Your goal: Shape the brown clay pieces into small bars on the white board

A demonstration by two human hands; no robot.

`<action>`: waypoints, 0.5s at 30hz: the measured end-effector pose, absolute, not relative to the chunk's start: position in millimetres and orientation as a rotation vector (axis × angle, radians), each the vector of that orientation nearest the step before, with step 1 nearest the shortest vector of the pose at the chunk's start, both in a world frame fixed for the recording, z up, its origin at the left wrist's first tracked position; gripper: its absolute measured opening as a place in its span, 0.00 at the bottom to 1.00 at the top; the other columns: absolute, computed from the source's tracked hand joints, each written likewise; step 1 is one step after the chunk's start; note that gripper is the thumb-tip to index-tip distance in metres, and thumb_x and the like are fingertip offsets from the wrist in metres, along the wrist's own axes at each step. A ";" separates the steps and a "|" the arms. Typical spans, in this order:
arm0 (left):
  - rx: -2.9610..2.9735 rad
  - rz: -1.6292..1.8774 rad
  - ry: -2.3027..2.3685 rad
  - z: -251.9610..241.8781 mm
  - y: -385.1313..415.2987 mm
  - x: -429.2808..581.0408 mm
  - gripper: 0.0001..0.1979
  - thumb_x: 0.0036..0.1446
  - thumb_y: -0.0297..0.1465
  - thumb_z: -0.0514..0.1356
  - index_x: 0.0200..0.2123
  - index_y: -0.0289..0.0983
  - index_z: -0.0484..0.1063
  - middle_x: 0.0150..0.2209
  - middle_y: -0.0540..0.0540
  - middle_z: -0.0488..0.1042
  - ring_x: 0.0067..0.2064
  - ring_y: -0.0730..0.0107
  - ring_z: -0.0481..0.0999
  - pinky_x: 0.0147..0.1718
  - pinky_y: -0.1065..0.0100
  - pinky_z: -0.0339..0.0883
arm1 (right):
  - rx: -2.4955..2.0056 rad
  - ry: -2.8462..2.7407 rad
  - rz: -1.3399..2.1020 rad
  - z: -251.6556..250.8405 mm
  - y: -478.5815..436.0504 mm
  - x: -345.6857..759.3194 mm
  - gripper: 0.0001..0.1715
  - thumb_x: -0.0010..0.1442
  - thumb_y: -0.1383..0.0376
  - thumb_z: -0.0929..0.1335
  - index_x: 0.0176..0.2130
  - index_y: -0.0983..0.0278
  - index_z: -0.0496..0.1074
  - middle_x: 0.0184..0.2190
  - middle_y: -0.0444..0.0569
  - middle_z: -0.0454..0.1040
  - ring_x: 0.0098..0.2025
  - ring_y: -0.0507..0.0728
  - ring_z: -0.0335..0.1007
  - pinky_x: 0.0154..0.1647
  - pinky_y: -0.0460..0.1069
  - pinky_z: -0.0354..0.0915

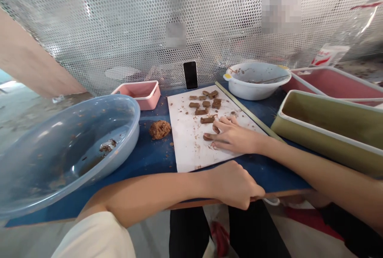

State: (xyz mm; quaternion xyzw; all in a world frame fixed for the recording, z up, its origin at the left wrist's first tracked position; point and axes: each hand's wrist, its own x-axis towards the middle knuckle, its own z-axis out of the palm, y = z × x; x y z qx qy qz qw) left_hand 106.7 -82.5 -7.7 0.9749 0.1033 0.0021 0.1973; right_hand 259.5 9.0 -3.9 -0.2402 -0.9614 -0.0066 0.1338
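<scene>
My right hand (229, 134) rests on a white board (187, 152), its fingers curled around a small brown clay-like piece (207, 136) whose far end is hidden under them. Just beyond the fingertips lies another short brown bar (207, 119). Several more brown pieces (201, 111) are spread in loose rows toward the back of the board, with crumbs about them. My left hand (236, 184) is closed in a fist at the table's front edge, knuckles up; anything inside it is hidden. To the left of the board sits a rough brown lump (160, 129).
A large blue basin (131, 130) with brown residue stands left, a pink basket (151, 96) behind it. A phone (190, 75) leans on the perforated metal screen. Along the board's right lies a pale stick (248, 110); a white basin (254, 90) and green trough (323, 130) stand beyond.
</scene>
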 end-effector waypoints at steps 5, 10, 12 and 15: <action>2.732 0.015 0.293 -6.0 -83.1 105.2 0.06 0.59 0.24 0.65 0.31 0.39 0.74 0.32 0.49 0.83 0.31 0.65 0.76 0.26 0.64 0.56 | -0.697 -2.788 0.028 0.7 8.8 261.7 0.27 0.82 0.51 0.61 0.57 0.54 0.86 0.42 0.55 0.71 0.47 0.63 0.58 0.49 0.59 0.52; 2.736 -0.032 0.298 -1.0 -84.0 105.1 0.06 0.59 0.23 0.65 0.32 0.39 0.74 0.33 0.49 0.83 0.32 0.66 0.75 0.27 0.64 0.57 | -0.695 -2.798 -0.022 -1.1 7.1 261.8 0.27 0.82 0.52 0.62 0.64 0.56 0.82 0.43 0.56 0.71 0.45 0.63 0.59 0.49 0.58 0.54; 2.735 -0.030 0.306 0.2 -84.2 105.0 0.06 0.60 0.23 0.65 0.32 0.39 0.74 0.33 0.49 0.83 0.32 0.66 0.75 0.27 0.63 0.57 | -0.699 -2.797 -0.030 -2.2 8.5 263.5 0.27 0.82 0.52 0.61 0.64 0.57 0.82 0.43 0.56 0.70 0.45 0.63 0.59 0.49 0.59 0.54; 2.739 -0.032 0.303 -0.2 -84.0 105.2 0.06 0.60 0.24 0.64 0.32 0.39 0.75 0.33 0.50 0.83 0.32 0.66 0.75 0.27 0.63 0.56 | -0.709 -2.793 -0.025 -2.9 10.4 266.5 0.28 0.82 0.51 0.60 0.58 0.56 0.86 0.42 0.55 0.69 0.45 0.62 0.59 0.49 0.59 0.53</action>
